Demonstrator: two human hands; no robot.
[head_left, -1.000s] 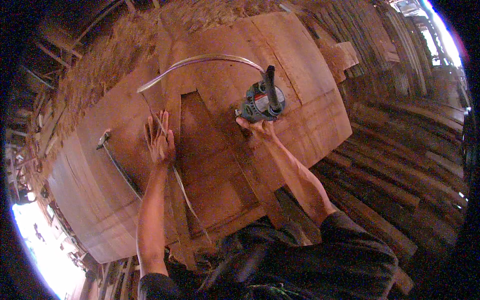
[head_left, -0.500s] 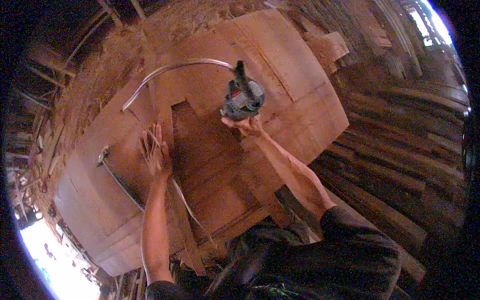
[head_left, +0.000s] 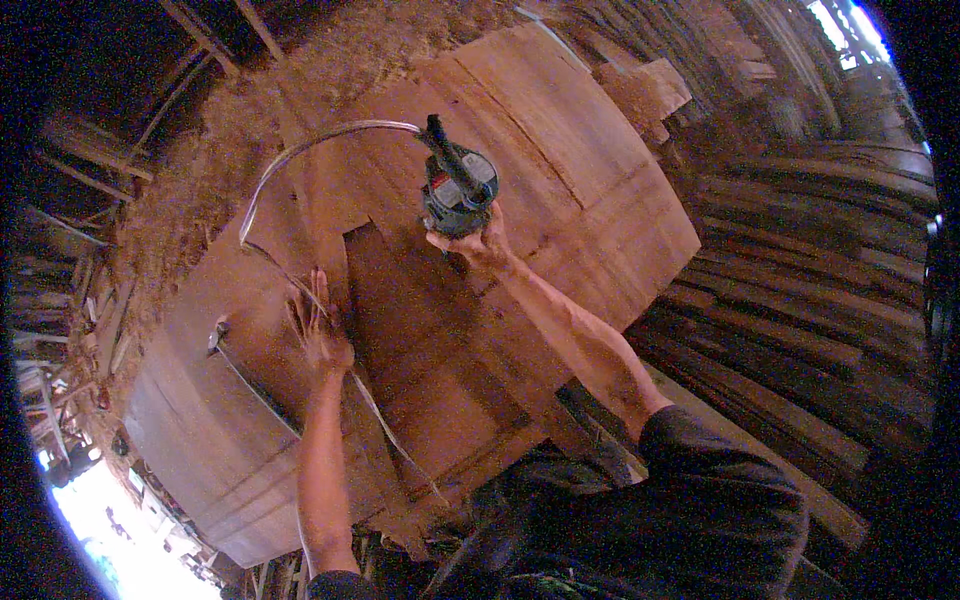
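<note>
My right hand (head_left: 475, 243) grips a power tool (head_left: 462, 188) with a rounded grey-and-black body; its exact kind is unclear. A pale cord (head_left: 300, 150) arches from the tool toward the left, then runs across my left hand (head_left: 322, 335). That hand lies open, fingers stretched out, on a large reddish-brown wooden panel (head_left: 230, 460). Right of it lies a darker rectangular recess or opening (head_left: 400, 300) in the panel. The tool is over the panel beyond this recess; whether it touches the wood cannot be made out.
What looks like a hammer (head_left: 216, 338) lies on the panel left of my forearm. Sawdust (head_left: 250, 110) is heaped beyond the panel. Long boards (head_left: 780, 310) are stacked along the right. Wood scraps (head_left: 110, 360) clutter the left side.
The tool in my right hand has shifted left over the panel, its cord bending with it. My left hand stays flat on the wood. The whole view has turned slightly.
</note>
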